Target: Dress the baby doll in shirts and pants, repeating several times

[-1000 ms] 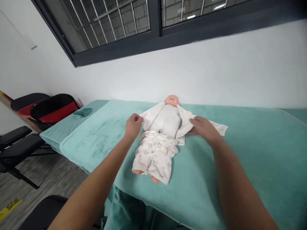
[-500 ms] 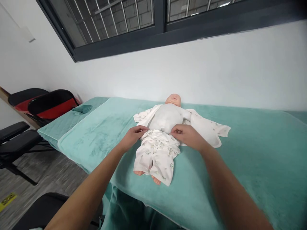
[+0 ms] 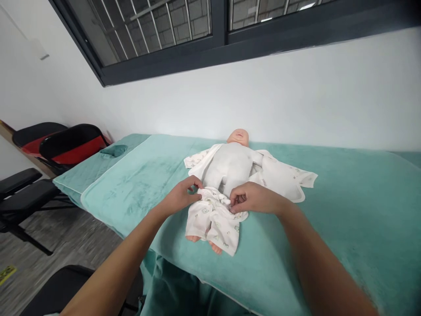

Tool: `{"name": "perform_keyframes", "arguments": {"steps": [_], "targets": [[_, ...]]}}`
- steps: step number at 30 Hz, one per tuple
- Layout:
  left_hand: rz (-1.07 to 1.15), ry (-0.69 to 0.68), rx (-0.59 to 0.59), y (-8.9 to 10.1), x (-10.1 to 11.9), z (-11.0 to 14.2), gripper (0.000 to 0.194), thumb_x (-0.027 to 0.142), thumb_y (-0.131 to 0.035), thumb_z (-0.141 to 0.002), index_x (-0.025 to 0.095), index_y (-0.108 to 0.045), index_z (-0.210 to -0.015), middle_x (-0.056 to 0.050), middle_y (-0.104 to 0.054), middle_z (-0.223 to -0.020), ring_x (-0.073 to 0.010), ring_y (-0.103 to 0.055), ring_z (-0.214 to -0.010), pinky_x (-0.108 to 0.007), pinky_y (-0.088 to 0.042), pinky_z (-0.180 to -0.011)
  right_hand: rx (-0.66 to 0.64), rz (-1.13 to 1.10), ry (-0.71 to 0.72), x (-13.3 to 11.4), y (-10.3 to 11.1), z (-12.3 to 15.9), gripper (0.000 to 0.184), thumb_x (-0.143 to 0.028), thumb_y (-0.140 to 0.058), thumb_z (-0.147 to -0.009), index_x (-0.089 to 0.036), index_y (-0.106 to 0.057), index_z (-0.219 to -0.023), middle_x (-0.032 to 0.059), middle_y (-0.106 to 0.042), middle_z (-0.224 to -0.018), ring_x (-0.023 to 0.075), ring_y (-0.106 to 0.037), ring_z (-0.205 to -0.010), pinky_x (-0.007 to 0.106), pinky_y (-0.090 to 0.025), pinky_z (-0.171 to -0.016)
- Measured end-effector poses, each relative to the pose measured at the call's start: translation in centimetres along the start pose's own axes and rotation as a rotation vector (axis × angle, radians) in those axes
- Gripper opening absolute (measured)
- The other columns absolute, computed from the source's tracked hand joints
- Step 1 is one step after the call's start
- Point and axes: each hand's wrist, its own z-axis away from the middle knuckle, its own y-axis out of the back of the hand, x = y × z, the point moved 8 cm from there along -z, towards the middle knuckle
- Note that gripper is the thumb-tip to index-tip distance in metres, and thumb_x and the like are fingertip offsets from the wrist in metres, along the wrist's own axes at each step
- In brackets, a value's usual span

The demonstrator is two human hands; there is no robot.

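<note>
A baby doll (image 3: 226,162) with a soft grey-white body lies on its back, head toward the wall. White printed pants (image 3: 213,219) cover its legs, with the waistband bunched below the hips and the feet poking out at the hems. My left hand (image 3: 182,193) pinches the waistband at its left side. On the other side my right hand (image 3: 250,197) has its fingers closed on the same waistband. A white printed jacket (image 3: 286,175) is spread open beneath the doll, one sleeve stretched out to the right and the left one folded near the doll's side.
The doll rests on a bed with a green plush cover (image 3: 345,210), pushed against a white wall under a barred window (image 3: 158,26). Black and red chairs (image 3: 75,145) stand to the left. Another black seat (image 3: 66,289) is near the front edge.
Both hands have moved slightly down toward the doll's feet, drawing the pants' waistband lower. More of the grey-white lower body and upper legs shows now.
</note>
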Motion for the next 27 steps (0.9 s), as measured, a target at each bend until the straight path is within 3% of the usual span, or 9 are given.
{"name": "perform_keyframes", "arguments": {"steps": [7, 13, 16, 19, 23, 27], "targets": [[-0.096, 0.06, 0.011, -0.1, -0.8, 0.5, 0.009, 0.024, -0.059, -0.078, 0.022, -0.062, -0.086, 0.001, -0.059, -0.081, -0.0144, -0.052, -0.075, -0.027, -0.042, -0.071, -0.012, -0.058, -0.028, 0.1, -0.6, 0.1, 0.028, -0.043, -0.075, -0.068, -0.022, -0.073, -0.086, -0.0003, -0.067, -0.076, 0.015, -0.057, -0.067, 0.025, -0.039, -0.057], [-0.065, -0.052, -0.012, -0.3, 0.3, 0.6, 0.013, 0.03, -0.059, -0.082, 0.022, -0.068, -0.089, -0.006, -0.063, -0.106, -0.0189, -0.059, -0.096, -0.03, -0.045, -0.085, -0.049, -0.029, 0.067, -0.8, -0.8, 0.4, 0.027, -0.043, -0.073, -0.072, -0.023, -0.071, -0.091, -0.0012, -0.064, -0.08, 0.0142, -0.055, -0.069, 0.024, -0.039, -0.059], [0.057, -0.042, 0.086, -0.1, 0.2, 0.4, 0.009, 0.028, -0.061, -0.08, 0.021, -0.064, -0.084, -0.008, -0.063, -0.121, -0.0222, -0.057, -0.114, -0.034, -0.042, -0.098, -0.052, -0.043, 0.162, -1.8, -0.7, 0.5, 0.024, -0.039, -0.072, -0.074, -0.022, -0.068, -0.089, -0.0002, -0.064, -0.09, 0.0149, -0.055, -0.078, 0.025, -0.043, -0.069], [0.253, 0.037, 0.214, -0.3, -0.7, -0.5, 0.009, 0.026, -0.06, -0.078, 0.02, -0.055, -0.083, -0.007, -0.063, -0.127, -0.0203, -0.061, -0.104, -0.034, -0.047, -0.089, 0.019, -0.054, 0.201, -2.2, -0.7, 0.0, 0.022, -0.036, -0.07, -0.075, -0.022, -0.065, -0.091, -0.0003, -0.063, -0.093, 0.0147, -0.054, -0.08, 0.026, -0.043, -0.072], [0.198, 0.107, 0.326, -0.5, -0.7, -2.7, 0.012, 0.031, -0.058, -0.078, 0.022, -0.054, -0.085, -0.002, -0.07, -0.099, -0.0146, -0.059, -0.077, -0.028, -0.046, -0.071, 0.124, -0.082, 0.168, -1.9, -0.8, -0.8, 0.021, -0.035, -0.07, -0.074, -0.021, -0.062, -0.087, -0.0023, -0.058, -0.084, 0.0131, -0.05, -0.074, 0.025, -0.039, -0.066], [-0.052, 0.17, 0.364, 0.1, -0.1, -4.8, 0.007, 0.029, -0.055, -0.078, 0.022, -0.053, -0.079, 0.005, -0.055, -0.066, -0.0126, -0.05, -0.063, -0.025, -0.038, -0.061, 0.198, -0.061, 0.162, -1.7, -1.0, -1.5, 0.022, -0.036, -0.066, -0.075, -0.02, -0.05, -0.073, -0.0048, -0.047, -0.07, 0.0112, -0.042, -0.064, 0.024, -0.032, -0.058]]}}
